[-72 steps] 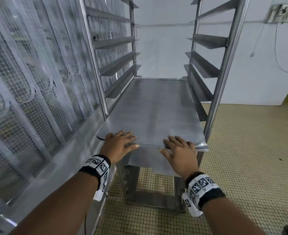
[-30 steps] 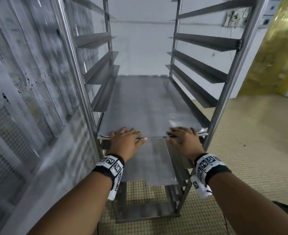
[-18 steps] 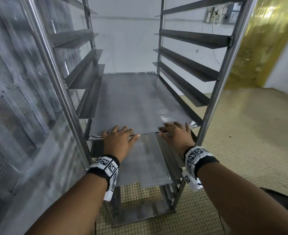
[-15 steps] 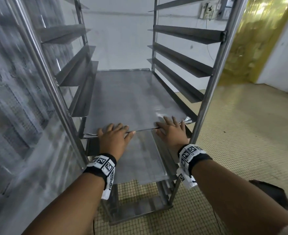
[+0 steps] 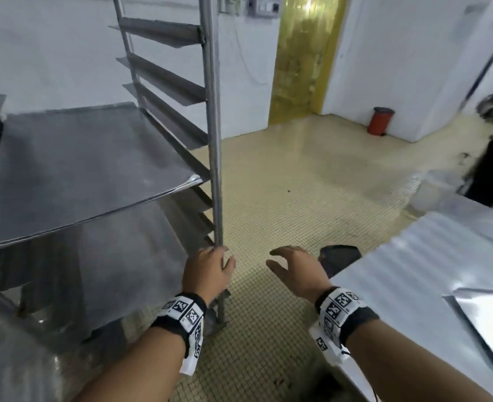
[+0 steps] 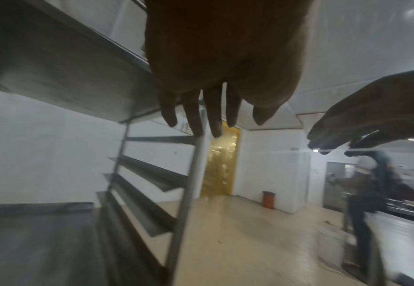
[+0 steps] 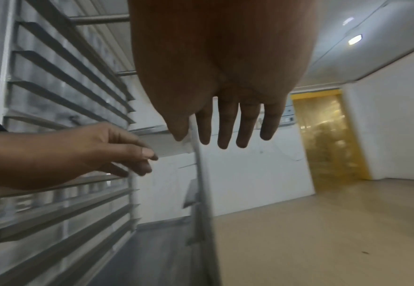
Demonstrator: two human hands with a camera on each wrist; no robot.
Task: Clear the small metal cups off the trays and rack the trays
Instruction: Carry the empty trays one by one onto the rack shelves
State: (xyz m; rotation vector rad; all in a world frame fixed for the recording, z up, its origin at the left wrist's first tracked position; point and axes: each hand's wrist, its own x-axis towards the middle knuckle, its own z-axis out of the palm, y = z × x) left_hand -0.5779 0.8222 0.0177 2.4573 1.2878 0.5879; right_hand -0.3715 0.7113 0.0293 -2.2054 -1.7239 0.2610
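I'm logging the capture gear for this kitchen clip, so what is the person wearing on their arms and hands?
Both forearms are bare, with no sleeves, and neither the left hand nor the right hand wears a glove. Each wrist carries a black band: the left wristband and the right wristband both bear white blocks printed with square black-and-white fiducial markers. A white tab hangs below each band.

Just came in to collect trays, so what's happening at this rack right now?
A person stands at the metal tray rack. A flat tray sits on its runners with another tray on the level below; no cups show on either. Neither hand holds anything: the left hand hangs open by the rack's front post, and the right hand is open over the tiled floor, next to a steel table.
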